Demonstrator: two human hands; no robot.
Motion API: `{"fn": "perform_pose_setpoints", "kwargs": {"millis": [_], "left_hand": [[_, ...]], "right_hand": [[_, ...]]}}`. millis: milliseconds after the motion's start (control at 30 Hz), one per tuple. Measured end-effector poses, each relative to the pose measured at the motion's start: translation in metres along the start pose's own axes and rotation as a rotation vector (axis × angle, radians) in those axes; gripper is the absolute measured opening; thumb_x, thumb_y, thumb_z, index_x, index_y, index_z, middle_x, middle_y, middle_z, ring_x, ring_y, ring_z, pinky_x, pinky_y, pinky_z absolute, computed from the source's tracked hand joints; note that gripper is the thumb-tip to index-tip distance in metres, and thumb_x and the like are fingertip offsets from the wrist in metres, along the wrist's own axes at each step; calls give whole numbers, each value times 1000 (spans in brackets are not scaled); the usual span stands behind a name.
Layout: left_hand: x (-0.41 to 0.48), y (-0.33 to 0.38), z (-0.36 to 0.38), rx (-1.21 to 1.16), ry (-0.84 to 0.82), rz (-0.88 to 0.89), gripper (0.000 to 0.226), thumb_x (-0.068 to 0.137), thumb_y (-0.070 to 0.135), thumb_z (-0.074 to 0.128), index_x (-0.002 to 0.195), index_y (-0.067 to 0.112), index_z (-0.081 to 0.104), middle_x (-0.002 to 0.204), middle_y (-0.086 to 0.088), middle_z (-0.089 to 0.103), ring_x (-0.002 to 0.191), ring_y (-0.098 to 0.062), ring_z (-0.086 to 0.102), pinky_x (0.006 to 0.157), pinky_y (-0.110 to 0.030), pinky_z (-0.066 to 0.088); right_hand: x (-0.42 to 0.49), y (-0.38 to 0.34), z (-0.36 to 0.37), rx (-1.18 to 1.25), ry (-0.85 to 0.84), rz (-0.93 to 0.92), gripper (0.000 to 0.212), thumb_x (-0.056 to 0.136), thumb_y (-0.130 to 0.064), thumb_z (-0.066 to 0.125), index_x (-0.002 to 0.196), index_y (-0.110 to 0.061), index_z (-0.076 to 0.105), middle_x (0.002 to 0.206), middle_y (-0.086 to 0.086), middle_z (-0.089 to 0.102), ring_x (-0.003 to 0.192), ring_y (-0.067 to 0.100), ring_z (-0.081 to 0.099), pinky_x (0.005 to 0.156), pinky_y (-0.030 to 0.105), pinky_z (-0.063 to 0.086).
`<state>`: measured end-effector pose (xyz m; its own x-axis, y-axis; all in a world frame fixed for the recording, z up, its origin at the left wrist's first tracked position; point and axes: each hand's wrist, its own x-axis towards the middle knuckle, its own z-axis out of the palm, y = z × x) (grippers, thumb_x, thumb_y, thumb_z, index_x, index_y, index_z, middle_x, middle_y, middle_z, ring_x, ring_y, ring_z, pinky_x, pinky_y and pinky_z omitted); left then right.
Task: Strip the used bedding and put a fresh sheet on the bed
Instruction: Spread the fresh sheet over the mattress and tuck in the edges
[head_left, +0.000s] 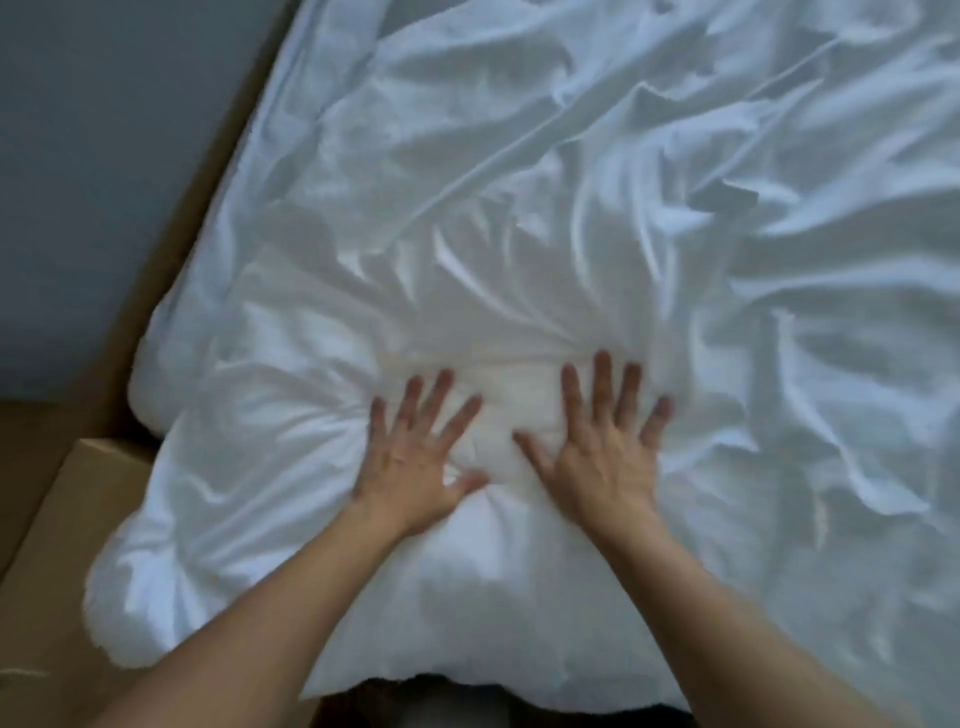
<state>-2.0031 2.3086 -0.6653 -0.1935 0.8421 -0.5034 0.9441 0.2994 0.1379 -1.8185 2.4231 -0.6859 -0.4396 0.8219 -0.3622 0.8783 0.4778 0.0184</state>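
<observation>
A white, heavily wrinkled sheet covers the bed and fills most of the view. Its near left corner bulges over something padded, and creases fan out from where I press. My left hand lies flat on the sheet with fingers spread and straight. My right hand lies flat beside it, a short gap apart, fingers also spread. Both palms press down on the fabric near the bed's near edge. Neither hand holds any cloth.
A tan wooden bed frame or headboard edge runs diagonally along the left side of the bed. A tan wooden surface sits at the lower left. A grey wall fills the upper left.
</observation>
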Motion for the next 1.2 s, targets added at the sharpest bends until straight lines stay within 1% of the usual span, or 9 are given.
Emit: {"fn": "perform_pose_setpoints", "kwargs": {"millis": [100, 200, 267, 367, 467, 633, 767, 967, 1200], "left_hand": [[2, -24, 6, 102, -106, -195, 96, 85, 81, 40, 154, 48, -18, 164, 11, -29, 156, -23, -8, 121, -64, 9], [17, 31, -19, 143, -70, -342, 99, 81, 71, 44, 160, 32, 1, 169, -3, -3, 150, -35, 17, 110, -71, 28], [33, 137, -16, 155, 67, -123, 96, 76, 66, 39, 159, 24, 13, 167, -13, 8, 148, -39, 21, 110, -69, 28], [41, 301, 26, 207, -38, 260, 98, 79, 89, 23, 158, 41, -9, 164, -4, -31, 151, -38, -23, 113, -75, -3], [47, 389, 63, 236, -19, 218, 113, 66, 101, 23, 154, 46, -21, 156, -1, -45, 143, -42, -39, 106, -78, -15], [29, 508, 109, 171, 54, 278, 123, 55, 109, 22, 154, 49, -17, 157, 2, -45, 142, -43, -40, 101, -81, -15], [15, 628, 140, 200, 40, 396, 127, 53, 109, 21, 154, 44, -21, 157, 3, -44, 142, -43, -40, 99, -82, -16], [-4, 769, 164, 229, -33, 489, 138, 52, 105, 40, 149, 40, -34, 153, 4, -50, 138, -45, -44, 99, -84, -16], [-8, 895, 187, 298, -65, 581, 115, 60, 104, 31, 147, 54, -25, 148, 8, -55, 136, -49, -45, 89, -89, -14]], "right_hand": [[-38, 152, 17, 18, -37, 350, 100, 81, -91, 8, 161, -31, 8, 168, 5, -8, 153, 35, -9, 115, 70, -7], [-91, 271, 40, 126, -57, 583, 105, 76, -93, -3, 160, -32, 0, 167, 3, -18, 153, 33, -14, 113, 72, -2], [-111, 301, 54, 192, -45, 616, 103, 76, -92, -3, 160, -34, -4, 166, 3, -22, 151, 33, -20, 113, 72, -7], [-129, 332, 72, 182, 2, 495, 97, 80, -91, 5, 159, -36, -6, 166, 3, -20, 152, 33, -19, 114, 68, -12], [-161, 405, 91, 194, 50, 556, 99, 78, -94, 8, 159, -38, -2, 167, 1, -15, 153, 30, -15, 114, 64, -14], [-237, 540, 128, 365, 76, 961, 103, 70, -100, 0, 155, -43, -16, 165, -1, -25, 151, 32, -22, 110, 75, -10], [-282, 604, 145, 445, 64, 974, 104, 67, -101, 0, 151, -46, -26, 162, 1, -32, 150, 34, -25, 108, 72, -14], [-328, 700, 167, 728, 104, 1175, 112, 56, -107, 6, 149, -51, -22, 160, -5, -34, 150, 27, -26, 109, 76, -9], [-366, 772, 184, 894, 201, 1202, 120, 58, -105, 26, 150, -45, -22, 160, -3, -33, 150, 22, -25, 110, 73, -7]]}}
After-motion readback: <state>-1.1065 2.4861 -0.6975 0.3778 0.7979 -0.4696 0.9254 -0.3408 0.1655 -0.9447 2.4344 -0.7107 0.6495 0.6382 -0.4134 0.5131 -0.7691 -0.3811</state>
